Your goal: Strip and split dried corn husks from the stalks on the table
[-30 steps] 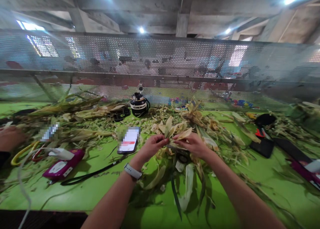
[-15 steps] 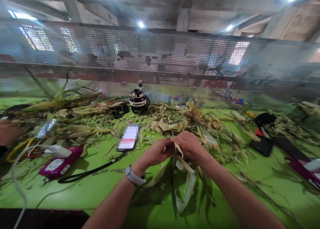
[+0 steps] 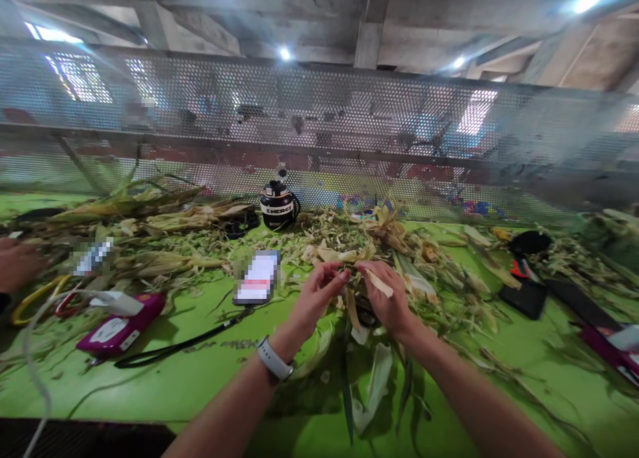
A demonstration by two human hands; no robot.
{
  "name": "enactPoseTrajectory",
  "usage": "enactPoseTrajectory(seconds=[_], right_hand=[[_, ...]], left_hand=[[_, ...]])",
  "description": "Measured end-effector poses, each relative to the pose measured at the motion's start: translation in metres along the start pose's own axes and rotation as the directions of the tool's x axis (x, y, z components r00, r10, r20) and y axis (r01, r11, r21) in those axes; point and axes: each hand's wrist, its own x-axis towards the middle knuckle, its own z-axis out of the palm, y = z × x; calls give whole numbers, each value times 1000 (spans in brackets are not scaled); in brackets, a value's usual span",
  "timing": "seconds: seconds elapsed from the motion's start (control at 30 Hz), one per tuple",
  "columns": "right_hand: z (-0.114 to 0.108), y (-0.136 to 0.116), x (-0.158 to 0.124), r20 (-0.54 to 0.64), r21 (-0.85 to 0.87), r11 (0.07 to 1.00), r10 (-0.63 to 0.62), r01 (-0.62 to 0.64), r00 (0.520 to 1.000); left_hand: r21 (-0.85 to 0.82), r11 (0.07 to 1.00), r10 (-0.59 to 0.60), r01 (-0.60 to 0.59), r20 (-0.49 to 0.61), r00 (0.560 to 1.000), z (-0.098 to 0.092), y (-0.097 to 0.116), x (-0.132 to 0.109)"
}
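Observation:
My left hand [image 3: 315, 297] and my right hand [image 3: 385, 297] meet over the green table [image 3: 200, 378], both pinching the same bundle of pale corn husk [image 3: 355, 291]. The fingertips of each hand close on the husk's top, near one another. Loose husk strips [image 3: 372, 378] hang and lie below my hands. A white watch sits on my left wrist [image 3: 273, 359]. A heap of dry husks [image 3: 389, 238] lies just beyond my hands.
A phone [image 3: 257, 277] lies left of my hands, a magenta device [image 3: 122, 325] with a black strap farther left. A black jar [image 3: 277, 206] stands by the perforated metal screen [image 3: 319, 132]. Another person's hand [image 3: 17, 261] is at the far left. Black tools [image 3: 524, 291] lie right.
My hands dropped low and close together half a second ago, then rose again; now they pinch the husk's top with the fingers more upright.

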Motion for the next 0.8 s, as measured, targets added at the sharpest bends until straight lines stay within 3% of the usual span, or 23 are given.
enactPoseTrajectory(seconds=[0.13,0.27,0.33,0.43,0.57,0.8], right_hand=[[0,1,-1,-16,-11,1000,10,-10,1000],[-1,-1,-1,-4,-32,999,42,-42,999],[0,-4,-1,3,-35,997,63,-62,998],[1,-9,2,-3,-20,991,133,-133,991],[4,-16,6,-24,10,967,254,-254,967],[6,-17,4,14,37,920,389,-389,921]], left_hand=[[115,992,39,-45,51,998,6,-6,-1],[300,916,287,-266,-26,958,5,-11,0],[342,876,352,-339,25,936,3,-13,1],[294,901,300,-320,113,947,2,-16,2],[203,924,311,-324,93,946,2,-21,5],[211,938,250,-275,138,958,3,-18,1]])
